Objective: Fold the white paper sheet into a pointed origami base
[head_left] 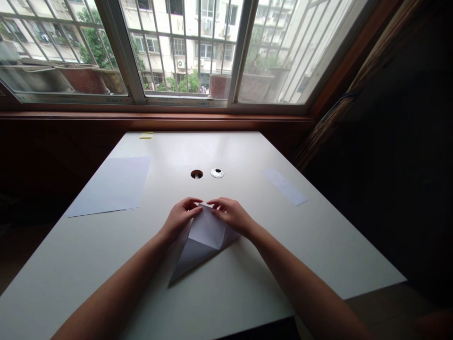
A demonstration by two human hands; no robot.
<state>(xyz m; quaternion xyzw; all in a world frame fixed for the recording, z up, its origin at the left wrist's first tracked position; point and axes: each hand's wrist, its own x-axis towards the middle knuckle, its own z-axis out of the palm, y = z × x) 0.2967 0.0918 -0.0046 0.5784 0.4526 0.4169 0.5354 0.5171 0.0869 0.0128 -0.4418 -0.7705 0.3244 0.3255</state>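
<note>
held at its far tip by narrowed fingers of left hand (pixel 180 216) and right hand (pixel 232 215), mid-width on the tabletop (pixel 322 257): folded paper (pixel 208 227), liable to crease askew if pulled unevenly. room to move toward the near right corner; likely obstacles, a loose sheet (pixel 111 185) at the left edge and a paper strip (pixel 285 186) near the right.
</note>
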